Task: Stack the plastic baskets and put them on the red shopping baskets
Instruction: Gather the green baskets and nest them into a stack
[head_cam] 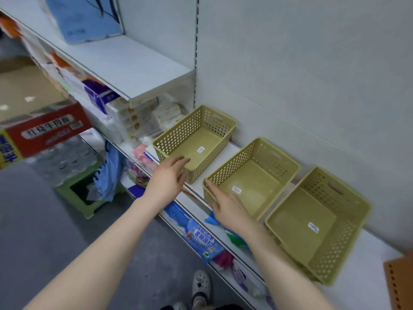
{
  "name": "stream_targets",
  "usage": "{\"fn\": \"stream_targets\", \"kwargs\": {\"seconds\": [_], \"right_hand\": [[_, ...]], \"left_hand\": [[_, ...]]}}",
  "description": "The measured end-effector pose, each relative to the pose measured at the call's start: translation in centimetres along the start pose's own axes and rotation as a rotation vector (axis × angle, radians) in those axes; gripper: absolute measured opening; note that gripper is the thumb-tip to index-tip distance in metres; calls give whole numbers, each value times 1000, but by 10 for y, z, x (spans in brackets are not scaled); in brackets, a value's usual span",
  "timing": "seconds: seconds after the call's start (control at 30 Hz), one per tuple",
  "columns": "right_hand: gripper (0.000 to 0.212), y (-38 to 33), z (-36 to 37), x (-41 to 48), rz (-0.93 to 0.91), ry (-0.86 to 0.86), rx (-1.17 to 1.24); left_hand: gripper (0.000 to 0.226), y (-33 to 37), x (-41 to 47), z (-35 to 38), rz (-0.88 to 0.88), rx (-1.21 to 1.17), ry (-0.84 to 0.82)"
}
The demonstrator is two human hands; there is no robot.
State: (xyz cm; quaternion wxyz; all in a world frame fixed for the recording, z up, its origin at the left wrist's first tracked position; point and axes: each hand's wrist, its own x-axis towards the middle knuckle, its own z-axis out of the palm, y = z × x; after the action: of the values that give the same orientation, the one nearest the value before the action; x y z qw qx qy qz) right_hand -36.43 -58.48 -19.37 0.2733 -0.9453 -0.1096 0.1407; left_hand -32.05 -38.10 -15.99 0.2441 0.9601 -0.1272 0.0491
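baskets (194, 139) (250, 175) sit just beyond both open, empty grips, left (166, 177) and right (225, 209).

light: even, bright, soft shadows | blur: left edge smeared, centre fairly sharp | distortion: wide-angle bending at edges

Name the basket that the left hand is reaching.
The far basket, leftmost of three: the left hand is at its near corner. The right hand is by the middle basket.
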Motion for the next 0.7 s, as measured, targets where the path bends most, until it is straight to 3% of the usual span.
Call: {"fn": "stream_targets", "kwargs": {"seconds": [0.1,0.17,0.27,0.33,0.43,0.5,0.6,0.7], "right_hand": [[51,1,-9,-14,-27,-129,212],[47,12,-24,-15,20,17,276],[49,36,-51,-11,256,420,59],[61,45,-63,-7,468,420,-76],[76,46,-66,1,562,350,-132],[82,47,-64,6,617,352,-187],[84,49,-63,9,748,280,-188],[77,46,-55,4,744,356,-200]], "left_hand": [[41,-4,14,14,93,106,-108],[41,-3,20,20,105,155,-147],[35,2,19,26,127,134,-130],[31,3,19,28,122,95,-135],[29,-4,36,21,99,81,-3],[41,-16,54,10,11,143,51],[64,-41,81,-2,-226,208,-68],[58,-63,96,-1,-374,102,-235]]}}
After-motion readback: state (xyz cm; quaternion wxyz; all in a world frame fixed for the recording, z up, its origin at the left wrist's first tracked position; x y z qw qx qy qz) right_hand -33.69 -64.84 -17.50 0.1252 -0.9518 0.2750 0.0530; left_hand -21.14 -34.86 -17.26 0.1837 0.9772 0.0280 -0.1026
